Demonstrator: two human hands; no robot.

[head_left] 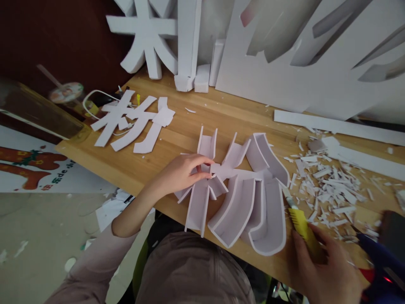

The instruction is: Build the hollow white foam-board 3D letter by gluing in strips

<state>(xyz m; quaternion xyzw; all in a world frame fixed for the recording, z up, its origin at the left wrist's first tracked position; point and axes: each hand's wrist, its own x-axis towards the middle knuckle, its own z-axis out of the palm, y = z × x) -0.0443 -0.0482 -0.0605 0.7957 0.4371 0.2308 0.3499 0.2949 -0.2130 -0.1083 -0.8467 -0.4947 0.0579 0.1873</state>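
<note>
A hollow white foam-board character (pixel 232 171) with raised walls lies at the front of the table. Over its left part, my left hand (pixel 186 171) has thumb and finger pinched on a small white foam-board piece; whether this is loose or part of the wall I cannot tell. My right hand (pixel 329 266), at the table's front right, is wrapped round the yellow handle of a utility knife (pixel 302 230). The knife's blade end points at the character's right wall, close beside it.
White foam scraps (pixel 332 181) lie heaped on the right, by long foam strips (pixel 335 126). Flat cut character pieces (pixel 142 118) and a lidded cup (pixel 68 93) are at the left. A finished foam character (pixel 152 36) and a cut-out board (pixel 253 80) stand behind. A blue tool (pixel 379 261) sits at the right.
</note>
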